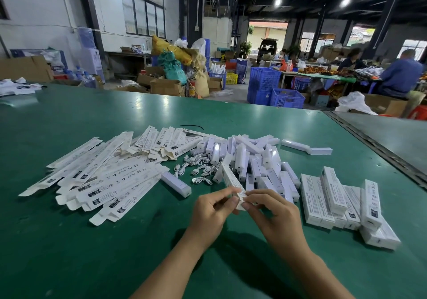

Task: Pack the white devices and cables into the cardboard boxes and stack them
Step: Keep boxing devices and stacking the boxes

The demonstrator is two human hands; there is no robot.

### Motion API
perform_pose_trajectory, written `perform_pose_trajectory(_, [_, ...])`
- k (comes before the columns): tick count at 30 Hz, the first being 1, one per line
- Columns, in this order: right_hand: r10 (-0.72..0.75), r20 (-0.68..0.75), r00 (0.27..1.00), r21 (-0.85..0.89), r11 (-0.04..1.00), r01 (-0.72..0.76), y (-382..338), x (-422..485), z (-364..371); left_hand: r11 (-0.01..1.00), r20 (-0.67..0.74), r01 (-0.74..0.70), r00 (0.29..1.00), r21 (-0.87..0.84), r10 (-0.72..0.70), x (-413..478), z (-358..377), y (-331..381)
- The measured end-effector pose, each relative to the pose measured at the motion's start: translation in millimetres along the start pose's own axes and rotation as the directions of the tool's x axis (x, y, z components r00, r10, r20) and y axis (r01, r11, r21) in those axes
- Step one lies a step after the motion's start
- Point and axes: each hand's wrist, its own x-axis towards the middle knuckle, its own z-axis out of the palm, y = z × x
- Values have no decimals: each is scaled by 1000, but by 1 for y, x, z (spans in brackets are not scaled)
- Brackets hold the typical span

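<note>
Step in hand: closing the near end of one carton (229, 178).

Position: you hold it just above the desk (92, 252), straight in front of you, on the near side of the pile of loose white devices (254, 160).

Hands: your left hand (209, 208) pinches the near end from the left, thumb and forefinger on the card. Your right hand (270, 210) pinches the same end from the right, fingertips on the small end flap. Neither hand is free.

Orientation: the carton's long axis runs away from you and slightly left. The near end sits at your fingertips. The far end points up toward the device pile, just right of the coiled cables (199, 168). The contents cannot be seen, and I cannot tell whether the far end is shut.

Judgement: the flap looks folded over but not yet tucked. The next move calls for a steady left grip on the body while the right fingers press the tab home. After that, carry it right to the packed cartons (335, 201) and lay it parallel to the lower row, since the top ones sit skewed.

Progress: many flat cartons (104, 178) remain at left, so this is probably short of halfway. A single device (176, 184) lies apart, near your left hand, and is the likely next pick.
</note>
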Motion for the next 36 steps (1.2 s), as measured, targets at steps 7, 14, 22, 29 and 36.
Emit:
perform_pose_trajectory(7, [218, 61, 974, 138, 965, -225, -2, -2, 1, 1000, 44, 13, 999, -2, -13, -1, -3, 2])
perform_pose_trajectory(14, [443, 167, 881, 457, 757, -467, -2, 0, 1, 998, 125, 48, 991, -34, -43, -3, -7, 2])
perform_pose_trajectory(22, [289, 141, 947, 281, 906, -318, 5, -5, 0, 952, 95, 84, 994, -293, -58, 0, -7, 12])
perform_pose_trajectory(29, [407, -4, 914, 82, 911, -405, 17, -2, -1, 616, 275, 235, 961, -752, -31, 6, -26, 19])
perform_pose_trajectory(36, [398, 99, 912, 48, 913, -404, 14, -5, 5, 655, 185, 202, 978, -728, -95, 10, -24, 12])
